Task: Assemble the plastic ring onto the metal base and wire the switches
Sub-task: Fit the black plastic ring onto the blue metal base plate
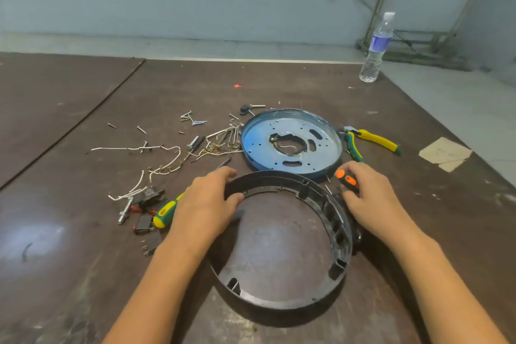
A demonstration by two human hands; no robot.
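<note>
Slippage risk: left hand [206,201] pinches the rim of the black round plastic ring [279,305] while right hand [372,200], clutching an orange-handled screwdriver [346,179] opposite that grip, lends little support.

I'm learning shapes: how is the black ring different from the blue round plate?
The black plastic ring is open in the middle; the blue round metal base has a holed floor. The left hand holds the ring; the base lies untouched. Both are round.

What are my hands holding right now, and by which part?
The left hand grips the black plastic ring at its far left rim, thumb inside. The right hand holds a small screwdriver by its orange and black handle.
</note>
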